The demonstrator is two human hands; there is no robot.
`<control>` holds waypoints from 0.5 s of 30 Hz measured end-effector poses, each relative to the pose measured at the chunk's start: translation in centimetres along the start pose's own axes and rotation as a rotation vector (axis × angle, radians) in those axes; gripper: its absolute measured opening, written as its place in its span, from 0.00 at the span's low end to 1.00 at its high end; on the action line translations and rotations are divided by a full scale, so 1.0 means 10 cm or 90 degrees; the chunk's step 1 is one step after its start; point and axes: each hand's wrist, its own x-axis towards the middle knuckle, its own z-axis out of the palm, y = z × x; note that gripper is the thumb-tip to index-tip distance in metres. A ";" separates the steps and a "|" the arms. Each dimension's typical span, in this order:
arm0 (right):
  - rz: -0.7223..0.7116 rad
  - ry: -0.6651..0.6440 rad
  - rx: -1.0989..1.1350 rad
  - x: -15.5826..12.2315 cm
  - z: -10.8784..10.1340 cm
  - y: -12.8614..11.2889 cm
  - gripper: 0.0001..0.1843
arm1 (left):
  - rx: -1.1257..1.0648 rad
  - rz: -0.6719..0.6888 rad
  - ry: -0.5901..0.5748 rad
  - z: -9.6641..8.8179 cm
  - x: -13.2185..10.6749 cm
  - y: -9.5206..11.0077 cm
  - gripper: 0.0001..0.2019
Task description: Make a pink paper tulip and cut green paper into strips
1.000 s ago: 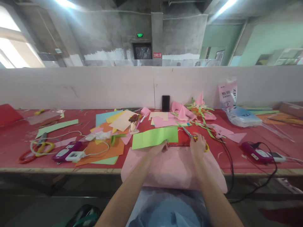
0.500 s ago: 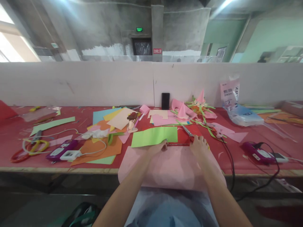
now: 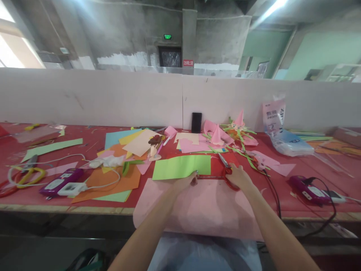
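Observation:
My left hand (image 3: 188,182) is closed at the lower edge of a bright green paper strip (image 3: 180,166), fingers curled against it. Just right of those fingers a thin dark line, perhaps a slim rod, runs toward my right hand; I cannot make it out. My right hand (image 3: 238,177) is closed around the red handle loops of a pair of scissors (image 3: 231,183). Their metal blades point away, up and left, over red paper (image 3: 218,169). A pink sheet (image 3: 197,210) lies beneath both wrists and hangs over the front edge.
Coloured paper sheets (image 3: 113,184) and a brown-and-cream paper cutout (image 3: 155,147) lie left. Yellow-and-red scissors (image 3: 29,176) and a purple power strip (image 3: 60,184) are farther left. Behind stand a phone (image 3: 196,122) and pink paper cones (image 3: 216,134). At right are a plastic pack (image 3: 293,143) and another power strip (image 3: 308,190).
The view has shifted slightly. My right hand has moved a little right on the scissors, so more of their red handle shows. My left hand stays at the green paper.

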 end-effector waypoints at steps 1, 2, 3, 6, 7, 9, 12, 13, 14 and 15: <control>0.002 0.000 0.008 -0.01 0.00 0.00 0.25 | 0.000 0.004 0.002 0.00 -0.01 0.02 0.25; 0.005 -0.006 0.017 -0.01 0.01 0.00 0.25 | 0.004 0.005 0.004 0.01 -0.02 0.03 0.25; 0.009 -0.010 0.029 -0.01 0.01 0.01 0.24 | 0.007 0.005 0.005 0.01 -0.02 0.04 0.25; 0.021 0.034 0.103 -0.01 0.03 0.06 0.23 | 0.009 0.004 0.013 0.02 -0.03 0.06 0.24; 0.033 0.060 0.150 0.00 0.05 0.07 0.24 | 0.007 0.000 0.017 0.02 -0.03 0.07 0.24; 0.065 0.119 0.300 -0.02 0.08 0.07 0.26 | -0.001 -0.014 0.023 0.02 -0.03 0.08 0.25; 0.078 0.153 0.663 -0.12 0.08 -0.05 0.28 | -0.019 -0.049 0.079 0.00 -0.03 0.13 0.24; 0.056 0.128 0.786 -0.17 0.06 -0.12 0.28 | -0.026 -0.056 0.120 0.00 -0.03 0.17 0.22; 0.021 0.092 0.874 -0.23 0.03 -0.21 0.27 | -0.028 -0.061 0.152 -0.01 -0.02 0.20 0.21; -0.016 0.062 0.941 -0.29 -0.01 -0.30 0.26 | -0.036 -0.059 0.183 -0.02 0.00 0.25 0.20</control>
